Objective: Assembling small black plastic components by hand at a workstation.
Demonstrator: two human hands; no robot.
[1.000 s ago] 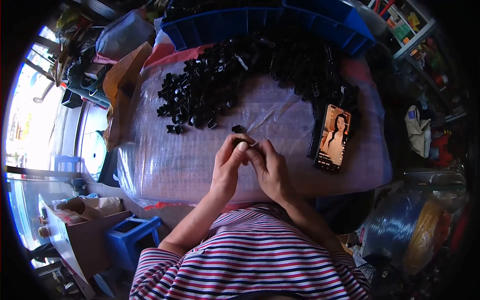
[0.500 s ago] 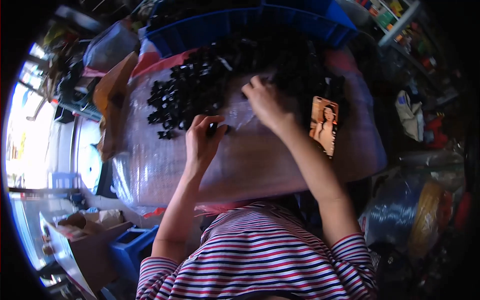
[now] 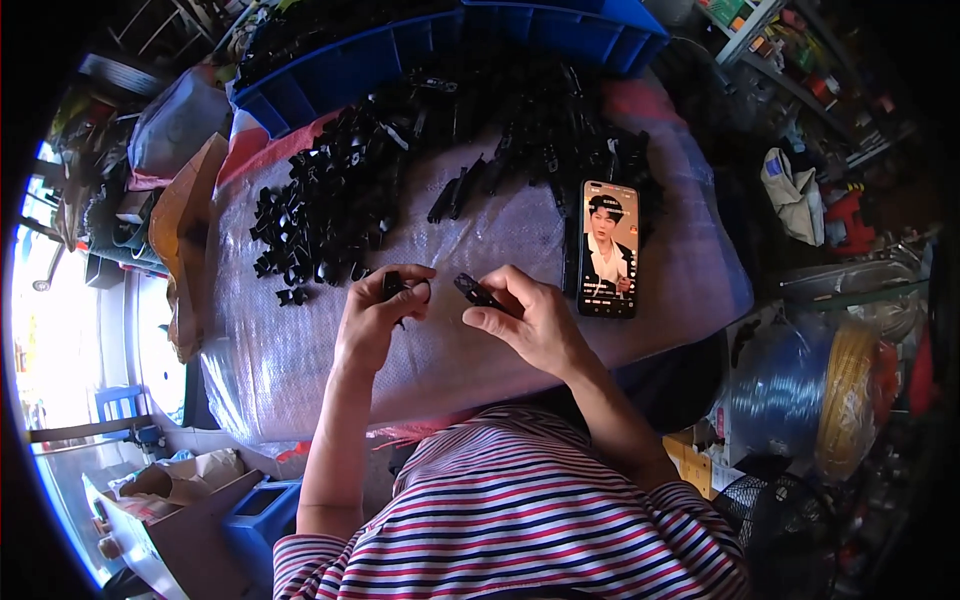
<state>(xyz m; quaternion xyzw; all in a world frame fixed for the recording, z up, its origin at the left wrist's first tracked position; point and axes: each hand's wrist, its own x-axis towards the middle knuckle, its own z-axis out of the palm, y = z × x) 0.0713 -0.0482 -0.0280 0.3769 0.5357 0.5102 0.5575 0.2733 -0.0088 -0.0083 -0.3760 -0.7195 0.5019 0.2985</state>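
My left hand (image 3: 372, 312) is closed around a small black plastic piece (image 3: 394, 285), partly hidden by the fingers. Across a narrow gap, my right hand (image 3: 530, 318) pinches a longer black plastic part (image 3: 473, 290) between thumb and fingers, its free end pointing toward the left hand. Both hands are above the pale woven sheet (image 3: 440, 370) that covers the work surface. Beyond the left hand lies a heap of small black clips (image 3: 315, 215). Farther off, long slim black parts (image 3: 540, 140) are piled at the middle and right.
Right of my right hand, a lit phone (image 3: 608, 250) is propped up. Blue plastic bins (image 3: 350, 75) line the far edge. A brown paper or cardboard piece (image 3: 180, 240) stands at the left edge. Wrapped blue and yellow rolls (image 3: 790, 395) and a fan (image 3: 775, 510) are at the lower right.
My right hand has come back from the far pile toward me and now holds a long black part. My left hand has shifted slightly nearer. The phone's picture has changed.
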